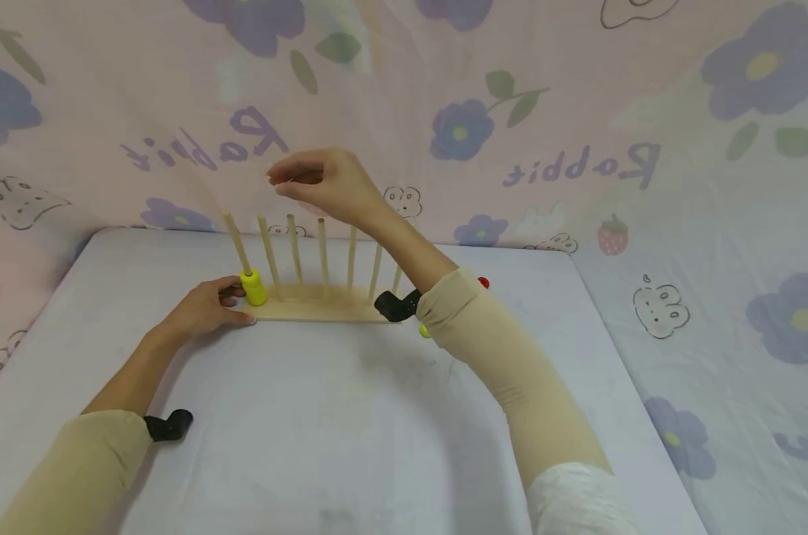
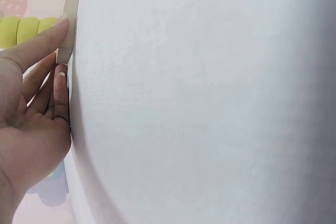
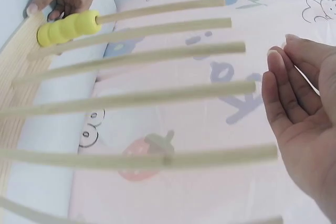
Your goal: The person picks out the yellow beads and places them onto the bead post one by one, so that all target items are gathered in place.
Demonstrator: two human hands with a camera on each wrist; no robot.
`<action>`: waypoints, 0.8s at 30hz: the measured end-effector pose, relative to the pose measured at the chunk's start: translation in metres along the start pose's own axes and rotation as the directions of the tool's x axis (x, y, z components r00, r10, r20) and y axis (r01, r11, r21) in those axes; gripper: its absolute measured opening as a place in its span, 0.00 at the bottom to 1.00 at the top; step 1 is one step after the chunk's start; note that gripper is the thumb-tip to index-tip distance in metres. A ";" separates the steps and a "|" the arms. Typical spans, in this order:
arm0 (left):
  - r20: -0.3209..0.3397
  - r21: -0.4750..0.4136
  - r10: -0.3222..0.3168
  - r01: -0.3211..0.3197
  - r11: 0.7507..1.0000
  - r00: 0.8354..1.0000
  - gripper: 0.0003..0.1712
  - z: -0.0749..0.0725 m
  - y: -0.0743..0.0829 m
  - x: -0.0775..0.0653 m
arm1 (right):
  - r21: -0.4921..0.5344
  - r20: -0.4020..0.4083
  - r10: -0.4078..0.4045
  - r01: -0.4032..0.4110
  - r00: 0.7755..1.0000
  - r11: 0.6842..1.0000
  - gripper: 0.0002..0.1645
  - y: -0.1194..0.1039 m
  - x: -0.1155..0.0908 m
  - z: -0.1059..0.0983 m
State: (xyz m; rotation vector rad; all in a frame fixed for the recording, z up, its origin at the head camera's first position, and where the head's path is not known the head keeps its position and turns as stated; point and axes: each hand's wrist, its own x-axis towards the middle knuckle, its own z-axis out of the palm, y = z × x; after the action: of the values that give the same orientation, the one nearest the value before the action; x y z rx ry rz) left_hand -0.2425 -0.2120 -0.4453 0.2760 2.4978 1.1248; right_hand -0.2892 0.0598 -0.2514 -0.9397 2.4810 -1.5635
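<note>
A wooden peg rack [image 1: 324,316] with a row of several upright pegs stands on the white table. Yellow rounded beads [image 1: 253,288] are stacked at the bottom of its leftmost peg. My left hand [image 1: 205,306] grips the left end of the base; the left wrist view shows the thumb [image 2: 44,40] on the board and the other fingers bent around its end. High over the left pegs, my right hand [image 1: 333,186] hangs in the air with loosely bent fingers and holds nothing. In the right wrist view its fingertips are apart from the peg tops.
A small red piece [image 1: 484,282] and a yellow piece [image 1: 425,331] show beside the right forearm, which partly hides them and the rack's right end. A patterned cloth [image 1: 544,96] rises behind the table. Black mounts [image 1: 170,426] sit at both wrists.
</note>
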 end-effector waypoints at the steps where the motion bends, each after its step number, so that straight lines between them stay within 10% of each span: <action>1: 0.001 0.000 0.003 -0.003 1.000 1.000 0.54 0.000 0.000 0.001 | -0.006 -0.005 -0.003 0.002 1.000 1.000 0.14 0.000 -0.002 -0.003; 10: 0.013 0.006 0.016 -0.016 1.000 1.000 0.55 0.001 -0.003 0.001 | -0.015 -0.044 -0.086 0.085 0.995 0.996 0.13 0.016 -0.023 -0.026; 24: -0.001 -0.005 0.031 -0.031 0.999 1.000 0.54 0.002 -0.004 0.000 | -0.005 -0.116 0.036 -0.036 0.993 0.999 0.15 0.022 -0.050 -0.053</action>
State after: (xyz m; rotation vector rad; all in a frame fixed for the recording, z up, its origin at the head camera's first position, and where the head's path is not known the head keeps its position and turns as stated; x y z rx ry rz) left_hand -0.2421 -0.2133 -0.4496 0.3141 2.4989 1.1439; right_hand -0.2776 0.1353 -0.2571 -0.8228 2.5661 -1.6437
